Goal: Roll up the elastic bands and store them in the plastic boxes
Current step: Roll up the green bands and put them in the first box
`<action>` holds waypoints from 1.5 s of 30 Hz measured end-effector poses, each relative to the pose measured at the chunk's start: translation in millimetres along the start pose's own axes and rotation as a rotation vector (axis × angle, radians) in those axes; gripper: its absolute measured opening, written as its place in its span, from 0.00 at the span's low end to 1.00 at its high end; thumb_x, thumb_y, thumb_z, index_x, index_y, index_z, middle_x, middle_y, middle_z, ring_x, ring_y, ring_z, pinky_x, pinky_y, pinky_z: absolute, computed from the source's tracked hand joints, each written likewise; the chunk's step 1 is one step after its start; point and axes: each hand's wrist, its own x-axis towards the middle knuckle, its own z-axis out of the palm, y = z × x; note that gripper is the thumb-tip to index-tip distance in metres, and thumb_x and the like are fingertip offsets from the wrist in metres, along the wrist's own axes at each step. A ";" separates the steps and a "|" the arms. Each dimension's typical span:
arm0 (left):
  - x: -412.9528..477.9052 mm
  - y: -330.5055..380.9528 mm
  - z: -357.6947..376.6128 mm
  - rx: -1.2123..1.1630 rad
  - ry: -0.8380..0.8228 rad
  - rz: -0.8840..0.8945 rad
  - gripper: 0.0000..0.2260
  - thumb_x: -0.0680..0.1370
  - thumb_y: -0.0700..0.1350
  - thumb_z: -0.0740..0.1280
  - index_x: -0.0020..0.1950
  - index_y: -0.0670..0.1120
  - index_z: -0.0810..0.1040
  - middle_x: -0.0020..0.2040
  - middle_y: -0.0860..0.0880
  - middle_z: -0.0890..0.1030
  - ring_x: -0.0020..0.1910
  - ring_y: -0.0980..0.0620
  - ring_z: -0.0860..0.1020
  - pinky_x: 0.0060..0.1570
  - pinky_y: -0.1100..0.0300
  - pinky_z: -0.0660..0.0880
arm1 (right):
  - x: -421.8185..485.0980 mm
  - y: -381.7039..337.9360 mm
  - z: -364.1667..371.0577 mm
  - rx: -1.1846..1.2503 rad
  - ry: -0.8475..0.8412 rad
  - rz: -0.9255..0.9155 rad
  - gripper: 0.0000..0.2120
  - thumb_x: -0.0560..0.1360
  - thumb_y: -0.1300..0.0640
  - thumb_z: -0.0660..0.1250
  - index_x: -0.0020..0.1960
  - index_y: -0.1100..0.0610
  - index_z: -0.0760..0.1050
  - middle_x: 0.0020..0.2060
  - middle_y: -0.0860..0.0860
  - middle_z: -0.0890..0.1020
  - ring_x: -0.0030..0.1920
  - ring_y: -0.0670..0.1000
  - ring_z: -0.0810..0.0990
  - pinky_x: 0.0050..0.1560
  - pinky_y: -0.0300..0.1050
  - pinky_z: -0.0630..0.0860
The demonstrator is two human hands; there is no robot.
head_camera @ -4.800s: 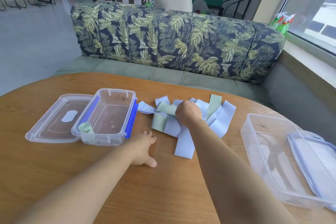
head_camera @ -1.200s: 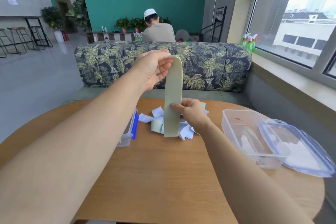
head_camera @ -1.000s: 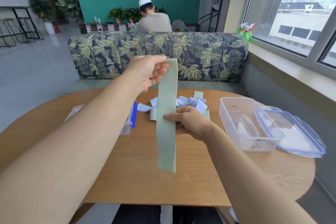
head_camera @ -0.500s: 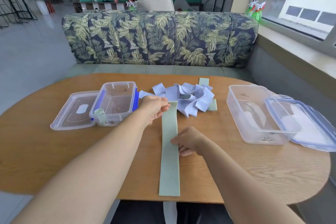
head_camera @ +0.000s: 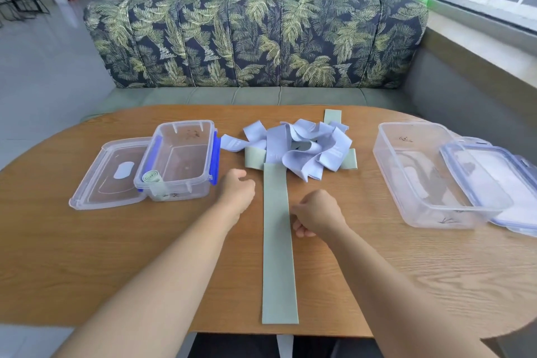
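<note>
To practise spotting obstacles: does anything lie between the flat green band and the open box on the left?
Only the left hand is between the green band and the small box. The box stands open, with its lid beside it.

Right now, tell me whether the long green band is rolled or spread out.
Spread out: the green band lies flat and straight on the table, its near end uncurled.

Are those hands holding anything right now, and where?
The left hand holds nothing. The right hand has curled fingers at the right edge of the green band, partway along; pinching or merely touching cannot be told.
</note>
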 end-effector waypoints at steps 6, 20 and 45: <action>-27.5 -25.0 8.1 -0.143 -0.070 -0.077 0.19 0.80 0.37 0.60 0.71 0.41 0.69 0.54 0.43 0.81 0.51 0.50 0.81 0.49 0.57 0.78 | 3.0 -0.6 8.2 0.134 0.037 -0.014 0.14 0.66 0.63 0.58 0.38 0.67 0.82 0.28 0.55 0.84 0.32 0.55 0.85 0.45 0.54 0.84; -63.7 -45.5 -15.8 -0.114 -0.112 0.120 0.07 0.79 0.38 0.64 0.52 0.45 0.81 0.49 0.45 0.83 0.50 0.52 0.81 0.50 0.62 0.76 | -48.4 34.5 7.7 0.199 0.047 -0.356 0.06 0.70 0.63 0.68 0.38 0.56 0.81 0.30 0.50 0.83 0.31 0.49 0.80 0.37 0.43 0.78; -149.5 -93.0 -30.5 0.305 -0.188 0.531 0.06 0.73 0.43 0.73 0.40 0.55 0.81 0.40 0.57 0.81 0.41 0.62 0.78 0.46 0.63 0.75 | -120.9 96.2 28.7 -0.264 0.019 -0.739 0.02 0.70 0.57 0.73 0.40 0.51 0.84 0.35 0.43 0.76 0.45 0.42 0.69 0.45 0.34 0.70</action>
